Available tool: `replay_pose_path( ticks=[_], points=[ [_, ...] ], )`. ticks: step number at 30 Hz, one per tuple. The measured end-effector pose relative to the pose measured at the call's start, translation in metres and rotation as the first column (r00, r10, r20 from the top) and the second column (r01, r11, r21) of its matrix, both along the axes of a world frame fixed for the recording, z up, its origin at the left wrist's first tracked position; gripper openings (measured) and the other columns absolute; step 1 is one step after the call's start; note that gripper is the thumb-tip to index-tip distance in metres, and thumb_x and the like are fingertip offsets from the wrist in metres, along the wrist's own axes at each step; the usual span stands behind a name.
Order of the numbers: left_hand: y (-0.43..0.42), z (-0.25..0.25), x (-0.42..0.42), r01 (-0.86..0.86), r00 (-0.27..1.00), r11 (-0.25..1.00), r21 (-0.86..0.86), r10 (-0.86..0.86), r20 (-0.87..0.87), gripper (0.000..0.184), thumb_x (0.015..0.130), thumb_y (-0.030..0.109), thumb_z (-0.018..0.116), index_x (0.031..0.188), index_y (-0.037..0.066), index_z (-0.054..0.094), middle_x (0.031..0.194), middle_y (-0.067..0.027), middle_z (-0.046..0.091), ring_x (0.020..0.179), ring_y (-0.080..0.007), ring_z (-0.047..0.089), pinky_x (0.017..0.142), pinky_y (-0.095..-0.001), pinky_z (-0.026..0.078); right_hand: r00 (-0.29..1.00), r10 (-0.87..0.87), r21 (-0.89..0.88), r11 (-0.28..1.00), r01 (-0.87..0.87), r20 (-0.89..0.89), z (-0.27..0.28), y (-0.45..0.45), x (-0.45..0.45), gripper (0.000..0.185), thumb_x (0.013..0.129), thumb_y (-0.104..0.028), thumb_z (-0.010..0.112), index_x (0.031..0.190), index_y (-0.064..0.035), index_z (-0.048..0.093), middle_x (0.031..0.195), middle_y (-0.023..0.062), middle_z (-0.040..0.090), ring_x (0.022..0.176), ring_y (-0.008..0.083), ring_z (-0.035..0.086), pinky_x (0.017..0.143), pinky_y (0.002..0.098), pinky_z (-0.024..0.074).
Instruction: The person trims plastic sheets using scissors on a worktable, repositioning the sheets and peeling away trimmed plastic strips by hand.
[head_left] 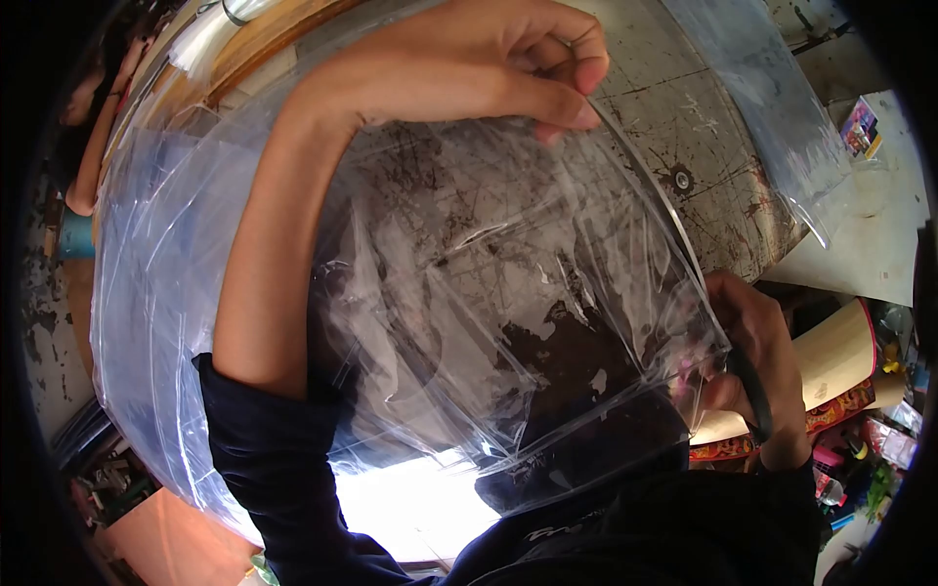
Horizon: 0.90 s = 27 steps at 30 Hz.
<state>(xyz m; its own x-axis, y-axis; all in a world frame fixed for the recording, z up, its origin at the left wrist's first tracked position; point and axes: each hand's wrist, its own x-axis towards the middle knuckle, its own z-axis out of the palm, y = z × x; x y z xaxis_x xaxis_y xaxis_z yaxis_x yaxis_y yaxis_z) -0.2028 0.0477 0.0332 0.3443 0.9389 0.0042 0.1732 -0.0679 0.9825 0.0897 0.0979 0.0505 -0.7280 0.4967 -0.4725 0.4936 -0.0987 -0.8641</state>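
Observation:
A large clear plastic sheet [171,293] is spread in folds over a worn, scratched work surface. Along its right side runs a thin dark strip [657,190]. My left hand [498,68] reaches across at the top, thumb and fingers pinched on the upper end of the strip and the sheet's edge. At the lower right, my right hand [757,342] has its fingers curled round the strip's lower end and the sheet's corner. A dark curved piece lies against its palm; what that piece is cannot be made out.
Another clear plastic piece [762,107] hangs over the surface [635,49] at the upper right. Rolled paper [835,356] and cluttered small packages [889,444] lie at the right. A person's arm [93,161] shows at the far left edge. An orange-pink panel [176,542] is at the lower left.

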Motion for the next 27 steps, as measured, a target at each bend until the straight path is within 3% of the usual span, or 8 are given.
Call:
replay_pose_path(
  ticks=[8, 15, 21, 24, 27],
  points=[
    [-0.002, 0.000, 0.000, -0.054, 0.995, 0.998, -0.023, 0.052, -0.083, 0.016, 0.084, 0.010, 0.063, 0.081, 0.005, 0.048, 0.068, -0.0001, 0.057, 0.066, -0.0065, 0.054, 0.064, -0.0223, 0.040, 0.998, 0.039, 0.009, 0.999, -0.038, -0.042, -0.004, 0.001, -0.001, 0.080, 0.050, -0.047, 0.086, 0.101, 0.0021, 0.047, 0.078, 0.0000, 0.053, 0.073, 0.0059, 0.047, 0.063, 0.0211, 0.0361],
    [-0.001, 0.000, 0.000, -0.025, 0.999, 1.000, -0.014, 0.025, -0.021, 0.016, 0.084, 0.009, 0.062, 0.082, 0.004, 0.048, 0.069, -0.0016, 0.057, 0.066, -0.0067, 0.055, 0.062, -0.0217, 0.041, 0.997, 0.005, 0.091, 0.996, 0.001, -0.071, -0.006, -0.003, 0.000, 0.083, 0.048, -0.052, 0.085, 0.098, 0.0023, 0.047, 0.071, -0.0012, 0.049, 0.066, 0.0053, 0.043, 0.057, 0.0209, 0.0331],
    [-0.001, -0.006, -0.001, -0.038, 0.999, 0.999, -0.020, 0.038, 0.009, 0.015, 0.085, 0.008, 0.061, 0.082, 0.003, 0.047, 0.070, -0.0026, 0.057, 0.065, -0.0080, 0.056, 0.061, -0.0216, 0.042, 0.995, 0.093, 0.146, 0.985, -0.095, 0.020, -0.004, 0.001, 0.003, 0.086, 0.044, -0.055, 0.085, 0.097, 0.0022, 0.048, 0.067, -0.0024, 0.047, 0.064, 0.0043, 0.041, 0.056, 0.0210, 0.0321],
    [-0.002, -0.002, -0.001, -0.058, 0.998, 0.997, -0.044, 0.059, 0.021, 0.015, 0.084, 0.009, 0.062, 0.082, 0.004, 0.047, 0.070, -0.0030, 0.057, 0.065, -0.0088, 0.056, 0.061, -0.0220, 0.042, 0.999, -0.039, 0.072, 0.997, 0.040, -0.023, -0.004, -0.004, 0.002, 0.088, 0.042, -0.053, 0.086, 0.099, 0.0021, 0.048, 0.069, -0.0032, 0.048, 0.064, 0.0039, 0.041, 0.056, 0.0199, 0.0320],
    [-0.002, -0.007, 0.001, -0.073, 0.996, 0.997, -0.021, 0.074, 0.046, 0.015, 0.084, 0.010, 0.062, 0.081, 0.004, 0.049, 0.071, -0.0034, 0.058, 0.066, -0.0099, 0.056, 0.062, -0.0226, 0.042, 0.996, -0.062, 0.014, 0.998, 0.063, -0.061, -0.004, -0.004, 0.001, 0.088, 0.043, -0.051, 0.087, 0.101, 0.0018, 0.048, 0.072, -0.0041, 0.049, 0.065, 0.0033, 0.043, 0.057, 0.0189, 0.0322]
  ],
)
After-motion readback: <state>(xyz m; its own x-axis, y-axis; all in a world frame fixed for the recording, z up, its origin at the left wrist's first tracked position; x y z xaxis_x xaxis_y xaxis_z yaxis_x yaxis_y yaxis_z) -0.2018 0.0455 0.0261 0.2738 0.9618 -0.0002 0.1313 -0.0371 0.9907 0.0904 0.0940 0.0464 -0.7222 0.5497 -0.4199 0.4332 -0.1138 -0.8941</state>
